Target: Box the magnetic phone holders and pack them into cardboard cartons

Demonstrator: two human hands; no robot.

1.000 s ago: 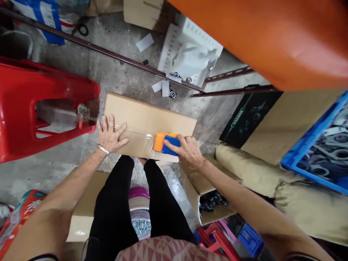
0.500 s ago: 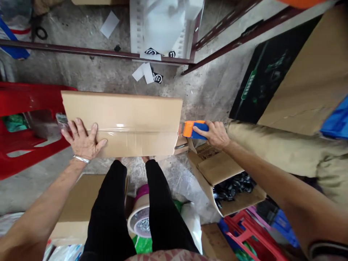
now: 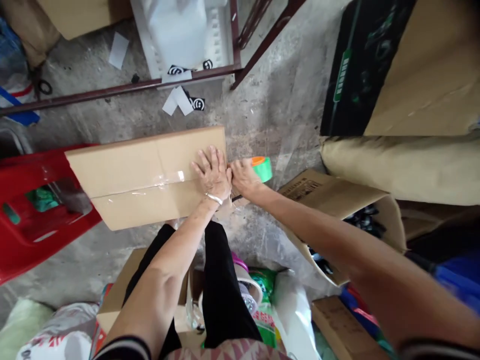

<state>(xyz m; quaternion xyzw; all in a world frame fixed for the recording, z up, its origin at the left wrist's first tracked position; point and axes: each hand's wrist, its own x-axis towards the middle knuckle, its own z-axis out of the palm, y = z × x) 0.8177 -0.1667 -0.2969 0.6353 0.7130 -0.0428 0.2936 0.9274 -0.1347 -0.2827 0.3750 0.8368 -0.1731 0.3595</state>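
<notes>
Grey concrete floor [image 3: 285, 100] surrounded the carton [image 3: 142, 167], its left end overlapping the red stool's [image 3: 22, 172] right edge. The left hand [image 3: 215, 175] lay spread atop, gripping nothing; the right hand [image 3: 244, 176] curled round the tape dispenser [image 3: 264, 169]. The carton seemed stiff, best held by its ends.

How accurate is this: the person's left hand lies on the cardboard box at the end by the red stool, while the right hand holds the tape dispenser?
Wrong end: the head view shows the left hand on the cardboard box at the end away from the red stool, beside the right hand, which does hold the tape dispenser.
</notes>
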